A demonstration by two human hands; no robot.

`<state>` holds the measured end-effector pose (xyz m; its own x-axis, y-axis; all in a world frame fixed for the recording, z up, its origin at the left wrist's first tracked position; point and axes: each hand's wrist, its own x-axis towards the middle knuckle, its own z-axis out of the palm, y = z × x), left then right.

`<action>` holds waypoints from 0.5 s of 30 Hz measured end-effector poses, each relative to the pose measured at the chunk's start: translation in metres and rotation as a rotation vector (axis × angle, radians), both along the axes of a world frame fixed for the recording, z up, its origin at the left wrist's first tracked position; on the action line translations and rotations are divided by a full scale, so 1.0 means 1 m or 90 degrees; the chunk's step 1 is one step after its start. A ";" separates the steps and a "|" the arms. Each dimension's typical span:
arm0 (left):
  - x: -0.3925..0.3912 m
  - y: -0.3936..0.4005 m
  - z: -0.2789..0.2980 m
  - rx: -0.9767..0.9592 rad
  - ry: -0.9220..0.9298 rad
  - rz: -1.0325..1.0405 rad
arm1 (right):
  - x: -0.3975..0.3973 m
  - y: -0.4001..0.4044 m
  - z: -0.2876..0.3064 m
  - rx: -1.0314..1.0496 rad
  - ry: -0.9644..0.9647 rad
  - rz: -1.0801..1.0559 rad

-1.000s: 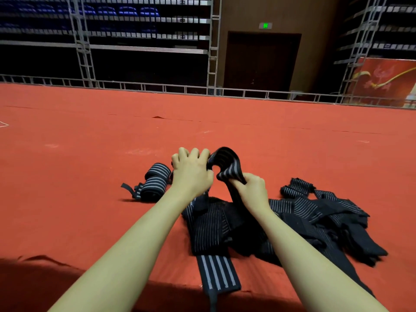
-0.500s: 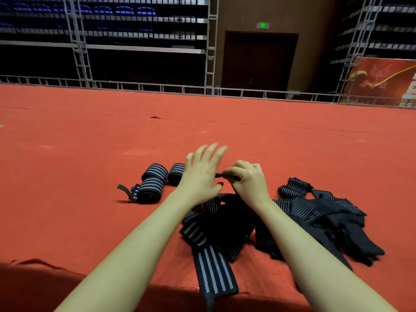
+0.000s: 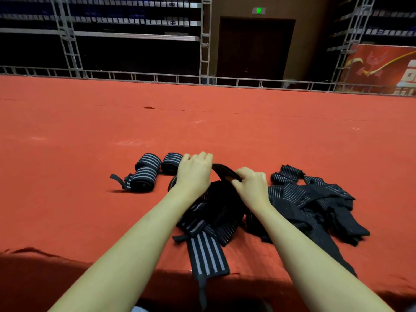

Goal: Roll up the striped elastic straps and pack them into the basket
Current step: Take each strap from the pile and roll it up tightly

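Black strap [image 3: 225, 171] pinched between both hands [image 3: 225, 176].

An indoor sports arena. Tiered seating [image 3: 101, 19] on metal scaffolding [image 3: 65, 37] rises behind a railing [image 3: 157, 76] that edges a wide red carpeted floor [image 3: 90, 122]. A lit green exit sign [image 3: 258, 10] hangs above a dark door [image 3: 254, 48].

- Both bare forearms reach forward from the bottom edge and come closer to each other toward the hands.
- The left hand [image 3: 194, 174] is seen from the back, knuckles up, fingers curled down; it holds one end of a black strap [image 3: 225, 171].
- The right hand [image 3: 253, 184] is just beside it, a little nearer and lower, fingers bent, and it pinches the other end of the same strap.
- The two hands are near, not touching.
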<state>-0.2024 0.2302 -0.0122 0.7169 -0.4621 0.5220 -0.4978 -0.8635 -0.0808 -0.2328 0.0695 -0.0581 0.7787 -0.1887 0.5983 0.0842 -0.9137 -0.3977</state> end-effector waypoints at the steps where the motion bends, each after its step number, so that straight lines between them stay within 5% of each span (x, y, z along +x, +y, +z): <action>1: 0.001 -0.004 -0.003 0.029 -0.013 -0.035 | 0.001 0.001 0.001 -0.015 -0.020 0.010; 8: -0.005 -0.014 0.006 0.066 0.016 0.011 | 0.004 0.005 0.008 -0.065 -0.100 0.047; 15: 0.002 -0.005 -0.003 0.006 0.013 -0.029 | -0.006 0.009 0.001 0.119 -0.004 0.022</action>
<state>-0.1999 0.2256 -0.0150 0.7055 -0.4994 0.5029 -0.5380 -0.8393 -0.0787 -0.2391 0.0781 -0.0574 0.7836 -0.2700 0.5596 0.1175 -0.8200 -0.5602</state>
